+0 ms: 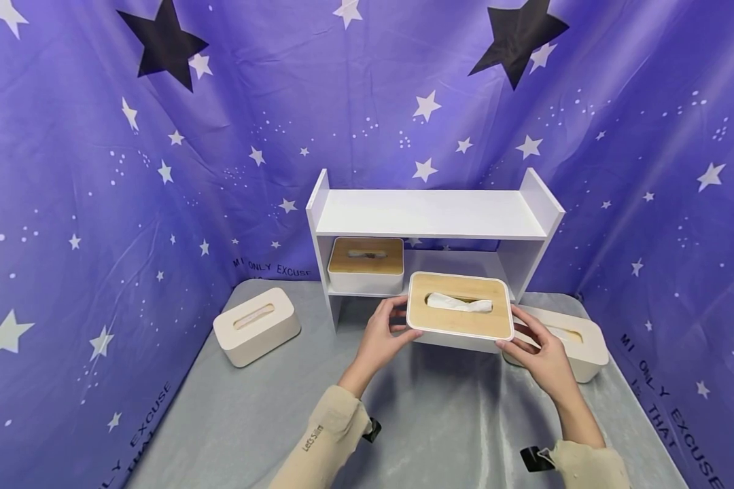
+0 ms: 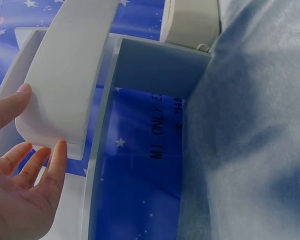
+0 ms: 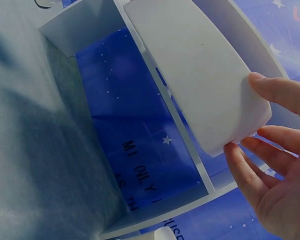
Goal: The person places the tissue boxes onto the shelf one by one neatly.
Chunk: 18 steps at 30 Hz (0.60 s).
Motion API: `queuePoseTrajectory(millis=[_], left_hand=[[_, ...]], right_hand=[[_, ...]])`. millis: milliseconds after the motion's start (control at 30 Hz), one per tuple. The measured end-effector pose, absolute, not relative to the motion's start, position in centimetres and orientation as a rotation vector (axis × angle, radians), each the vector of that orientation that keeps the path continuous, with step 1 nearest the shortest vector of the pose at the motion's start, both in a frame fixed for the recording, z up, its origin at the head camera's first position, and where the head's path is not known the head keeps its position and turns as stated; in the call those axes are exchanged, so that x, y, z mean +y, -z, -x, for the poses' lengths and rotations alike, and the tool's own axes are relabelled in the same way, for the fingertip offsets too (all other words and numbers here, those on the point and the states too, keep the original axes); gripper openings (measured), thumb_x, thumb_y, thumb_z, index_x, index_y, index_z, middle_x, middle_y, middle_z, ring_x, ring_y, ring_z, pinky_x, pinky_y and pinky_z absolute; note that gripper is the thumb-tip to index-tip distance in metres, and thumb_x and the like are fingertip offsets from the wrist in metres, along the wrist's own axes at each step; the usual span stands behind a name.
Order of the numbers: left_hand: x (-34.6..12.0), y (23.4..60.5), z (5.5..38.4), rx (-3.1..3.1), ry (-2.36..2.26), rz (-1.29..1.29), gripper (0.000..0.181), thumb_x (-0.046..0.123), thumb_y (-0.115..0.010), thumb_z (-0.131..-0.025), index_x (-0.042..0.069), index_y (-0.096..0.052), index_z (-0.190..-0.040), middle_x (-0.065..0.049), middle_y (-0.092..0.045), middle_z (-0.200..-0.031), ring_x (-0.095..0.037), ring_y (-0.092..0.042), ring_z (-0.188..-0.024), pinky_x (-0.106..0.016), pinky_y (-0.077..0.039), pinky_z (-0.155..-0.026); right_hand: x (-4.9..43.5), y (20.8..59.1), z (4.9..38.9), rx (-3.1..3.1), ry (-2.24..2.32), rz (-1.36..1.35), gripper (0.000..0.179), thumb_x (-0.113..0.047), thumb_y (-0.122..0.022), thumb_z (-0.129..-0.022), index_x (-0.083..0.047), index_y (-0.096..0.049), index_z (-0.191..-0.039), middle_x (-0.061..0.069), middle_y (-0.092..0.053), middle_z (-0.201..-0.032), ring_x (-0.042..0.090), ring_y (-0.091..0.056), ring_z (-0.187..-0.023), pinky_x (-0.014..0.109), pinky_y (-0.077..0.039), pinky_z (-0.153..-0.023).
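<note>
Between both hands, in front of the white shelf (image 1: pixel 431 212), is a tissue box (image 1: pixel 459 333) with a wooden lid and a white tissue showing in its slot. My left hand (image 1: pixel 384 337) grips its left end, the thumb at the front and the fingers at the side. At the right end my right hand (image 1: pixel 541 353) holds it the same way. Both wrist views show the box's white wall, with the left fingers (image 2: pixel 57 165) and right fingers (image 3: pixel 242 170) against it. A second wooden-lidded tissue box (image 1: pixel 367 266) stands on the middle shelf at the left.
An all-white tissue box (image 1: pixel 258 326) lies on the grey cloth (image 1: pixel 232 428) left of the shelf. Another white tissue box (image 1: pixel 578 339) sits at the right, partly behind my right hand. A purple star-printed curtain (image 1: pixel 269 88) surrounds the table.
</note>
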<state>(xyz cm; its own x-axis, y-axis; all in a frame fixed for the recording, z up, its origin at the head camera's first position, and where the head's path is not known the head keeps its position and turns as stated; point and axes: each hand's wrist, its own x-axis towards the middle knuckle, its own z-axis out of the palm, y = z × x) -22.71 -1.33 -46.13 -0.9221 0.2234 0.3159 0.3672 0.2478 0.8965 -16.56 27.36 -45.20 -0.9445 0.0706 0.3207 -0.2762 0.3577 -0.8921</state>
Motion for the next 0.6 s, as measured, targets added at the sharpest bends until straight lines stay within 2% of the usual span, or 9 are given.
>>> queuePoseTrajectory(millis=[433, 600], left_hand=[[-1.27, 46.47, 23.03, -2.386, 1.775, 0.548, 0.064, 0.011, -0.084, -0.079, 0.004, -0.054, -0.136, -0.014, -0.056, -0.132, -0.028, -0.064, -0.113, -0.019, -0.061, -0.084], [-1.21, 46.47, 23.09, -2.393, 1.774, 0.536, 0.064, 0.010, -0.084, -0.079, 0.005, -0.055, -0.136, -0.014, -0.056, -0.132, -0.028, -0.064, -0.112, -0.019, -0.061, -0.084]], right_hand=[[27.34, 45.51, 16.82, -2.327, -1.610, -0.166, 0.069, 0.000, -0.075, -0.086, 0.001, -0.044, -0.148, -0.020, -0.050, -0.133, -0.018, -0.053, -0.107, 0.003, -0.053, -0.083], [27.35, 45.58, 16.97, -2.335, -1.595, -0.161, 0.069, -0.001, -0.075, -0.086, 0.001, -0.045, -0.147, -0.015, -0.051, -0.135, -0.017, -0.053, -0.107, 0.003, -0.052, -0.084]])
